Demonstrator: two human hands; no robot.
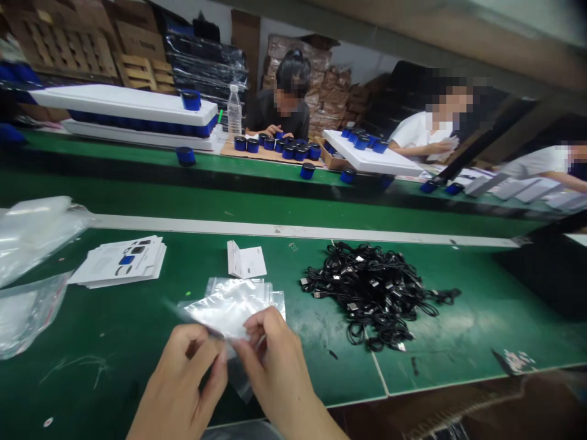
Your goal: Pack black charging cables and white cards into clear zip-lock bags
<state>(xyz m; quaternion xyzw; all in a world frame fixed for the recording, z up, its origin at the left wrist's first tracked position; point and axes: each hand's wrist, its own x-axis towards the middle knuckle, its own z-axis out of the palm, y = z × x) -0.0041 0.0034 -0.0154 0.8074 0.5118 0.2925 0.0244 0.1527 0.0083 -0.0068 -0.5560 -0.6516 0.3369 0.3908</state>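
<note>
Between my two hands is a clear plastic bag, pinched along its near edge. My left hand closes thumb and fingers on its left side. Fingers curled, my right hand grips the same bag from the right. Just beyond it lie more clear bags on the green table. A small folded leaflet stands partly open behind them. To the right is a tangled heap of black USB cables. A stack of printed cards rests to the left.
Larger plastic bags lie at the far left. A white strip crosses the green table. Behind it, blue round containers sit near a seated person; a water bottle stands nearby. More people work at the right.
</note>
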